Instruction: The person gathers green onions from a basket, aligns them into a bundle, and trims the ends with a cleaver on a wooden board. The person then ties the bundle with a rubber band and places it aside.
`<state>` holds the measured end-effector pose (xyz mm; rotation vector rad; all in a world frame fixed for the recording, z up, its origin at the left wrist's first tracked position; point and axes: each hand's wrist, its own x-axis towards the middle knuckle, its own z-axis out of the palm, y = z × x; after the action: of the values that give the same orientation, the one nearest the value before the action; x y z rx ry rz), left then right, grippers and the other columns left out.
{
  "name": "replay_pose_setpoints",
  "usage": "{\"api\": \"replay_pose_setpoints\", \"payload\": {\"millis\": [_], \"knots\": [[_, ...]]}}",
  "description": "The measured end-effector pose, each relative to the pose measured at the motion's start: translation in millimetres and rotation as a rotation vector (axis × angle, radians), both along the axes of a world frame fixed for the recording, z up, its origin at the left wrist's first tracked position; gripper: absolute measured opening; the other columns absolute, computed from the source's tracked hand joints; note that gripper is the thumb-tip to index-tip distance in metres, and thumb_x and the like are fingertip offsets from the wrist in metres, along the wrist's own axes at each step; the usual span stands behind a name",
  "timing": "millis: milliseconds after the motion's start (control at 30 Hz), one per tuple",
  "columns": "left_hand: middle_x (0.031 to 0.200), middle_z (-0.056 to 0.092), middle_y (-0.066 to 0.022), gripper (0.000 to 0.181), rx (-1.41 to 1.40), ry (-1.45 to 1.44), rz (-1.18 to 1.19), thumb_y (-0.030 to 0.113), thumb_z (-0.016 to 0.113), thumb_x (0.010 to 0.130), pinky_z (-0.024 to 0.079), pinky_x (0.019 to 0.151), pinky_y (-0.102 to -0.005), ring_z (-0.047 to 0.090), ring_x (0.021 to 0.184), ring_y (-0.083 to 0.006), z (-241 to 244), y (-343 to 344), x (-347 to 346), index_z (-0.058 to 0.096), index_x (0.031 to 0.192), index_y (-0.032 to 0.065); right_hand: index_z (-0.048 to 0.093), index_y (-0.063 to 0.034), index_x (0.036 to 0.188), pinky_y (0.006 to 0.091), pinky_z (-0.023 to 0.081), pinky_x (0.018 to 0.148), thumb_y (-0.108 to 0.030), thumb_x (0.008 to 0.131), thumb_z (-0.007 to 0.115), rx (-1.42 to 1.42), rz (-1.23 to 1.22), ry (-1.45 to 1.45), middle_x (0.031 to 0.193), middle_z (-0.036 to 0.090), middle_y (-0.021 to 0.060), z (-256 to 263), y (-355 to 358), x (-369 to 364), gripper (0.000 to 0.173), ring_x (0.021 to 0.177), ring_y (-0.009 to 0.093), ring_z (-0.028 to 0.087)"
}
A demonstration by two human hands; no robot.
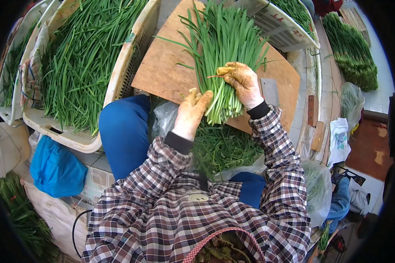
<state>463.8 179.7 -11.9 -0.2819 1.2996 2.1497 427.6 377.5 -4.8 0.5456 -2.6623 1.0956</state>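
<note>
A thick bunch of flat green leaves with pale cut stems, apparently garlic chives (225, 49), lies on a wooden board (171, 65) before me, stem ends towards me. My right hand (242, 82), in a stained glove, is at the bunch's right side, its fingers closed on a thin red tie (215, 76). The tie's loose end runs left across the stems. My left hand (196, 108), also gloved, is beside the lower stems at the left, fingers apart, thumb side close to them; I cannot tell whether it touches. A flat grey metal plate (270, 90) lies right of my right hand.
A plastic crate (117, 79) heaped with loose leaves stands at the left, another crate (283, 28) at the back right. Loose greens (227, 148) lie below the board between my knees. Tied bunches (350, 52) rest far right. A blue bag (56, 167) sits at lower left.
</note>
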Motion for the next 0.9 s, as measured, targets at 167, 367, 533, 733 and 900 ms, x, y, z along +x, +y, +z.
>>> {"api": "replay_pose_setpoints", "payload": {"millis": [167, 367, 533, 733, 900], "knots": [[0.103, 0.060, -0.0128, 0.052, 0.003, -0.016, -0.116, 0.021, 0.067, 0.081, 0.048, 0.077, -0.0271, 0.059, 0.088, -0.0154, -20, 21, -11, 0.043, 0.117, -0.0077, 0.067, -0.0047, 0.090, 0.0359, 0.044, 0.087, -0.006, 0.072, 0.064, -0.068, -0.003, 0.031, 0.090, 0.067, 0.0063, 3, 0, 3, 0.018, 0.096, 0.026, 0.058], [0.098, 0.062, -0.0165, 0.068, -0.602, 0.347, -0.227, 0.030, 0.082, 0.057, 0.049, 0.077, -0.0350, 0.062, 0.087, -0.0279, -10, 32, -8, 0.052, 0.109, -0.0027, 0.066, -0.0032, 0.089, 0.0356, 0.043, 0.088, -0.004, 0.073, 0.065, -0.198, -0.096, 0.131, 0.095, 0.066, 0.0056, -12, 3, 11, 0.016, 0.102, 0.024, 0.054], [0.107, 0.056, -0.0194, 0.086, -0.735, 0.544, -0.312, 0.033, 0.081, 0.058, 0.046, 0.085, -0.0377, 0.056, 0.100, -0.0319, -10, 28, 1, 0.039, 0.127, 0.0043, 0.066, -0.0019, 0.087, 0.0359, 0.041, 0.091, -0.002, 0.074, 0.065, -0.290, -0.088, 0.159, 0.098, 0.066, 0.0068, -14, 2, 9, 0.014, 0.103, 0.024, 0.053], [0.106, 0.055, -0.0195, 0.076, -0.264, 0.547, -0.420, 0.013, 0.069, 0.063, 0.043, 0.089, -0.0347, 0.055, 0.101, -0.0322, -17, 10, -22, 0.034, 0.129, 0.0017, 0.065, -0.0016, 0.086, 0.0359, 0.041, 0.090, -0.005, 0.074, 0.066, -0.314, -0.108, 0.228, 0.100, 0.066, 0.0089, -16, 6, 13, 0.013, 0.102, 0.025, 0.055], [0.116, 0.045, -0.0270, 0.086, -0.500, 0.525, -0.569, 0.015, 0.071, 0.064, 0.043, 0.090, -0.0354, 0.049, 0.107, -0.0354, -13, 14, -48, 0.024, 0.134, -0.0041, 0.064, -0.0017, 0.087, 0.0356, 0.042, 0.089, -0.004, 0.074, 0.066, -0.437, -0.096, 0.207, 0.101, 0.065, 0.0104, -21, 3, 14, 0.013, 0.100, 0.025, 0.056]]}}
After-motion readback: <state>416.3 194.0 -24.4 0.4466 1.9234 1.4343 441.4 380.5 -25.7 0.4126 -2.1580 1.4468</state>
